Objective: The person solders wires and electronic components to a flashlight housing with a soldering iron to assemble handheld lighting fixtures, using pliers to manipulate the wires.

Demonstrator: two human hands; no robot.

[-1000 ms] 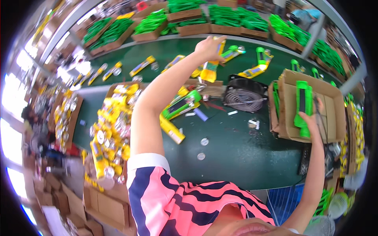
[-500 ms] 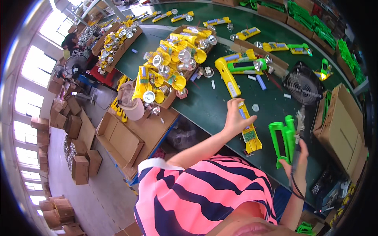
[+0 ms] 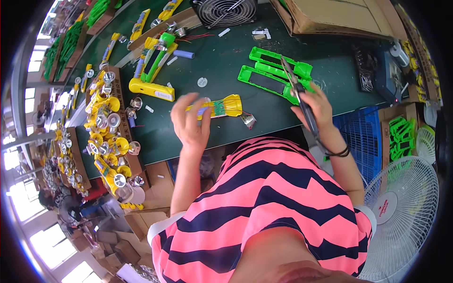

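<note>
My left hand (image 3: 191, 123) is over the left end of a yellow flashlight half-shell (image 3: 232, 104), its fingers apart and curved. I cannot tell whether they touch it. A green circuit board and thin wires sit in that shell, and a small silvery reflector (image 3: 248, 121) lies by its right end. My right hand (image 3: 317, 107) grips a soldering iron (image 3: 306, 106) by its dark handle, the metal tip slanting up and left. Beneath the tip, green plastic housings (image 3: 270, 70) lie on the bench, their right end close to my right fingers.
Left of my hands are a yellow flashlight body (image 3: 153, 89), a green one (image 3: 153, 66) and a lilac battery (image 3: 184, 54). A carton of yellow lamp parts (image 3: 111, 120) stands farther left. A metal-grilled fan (image 3: 224, 13) and a cardboard box (image 3: 330, 18) line the far side; a white fan (image 3: 401, 212) stands at right.
The view has swung round, so the bench lies at a different angle. My left hand stays by the yellow half-shell, and my right hand still holds the soldering iron, now above the green housings.
</note>
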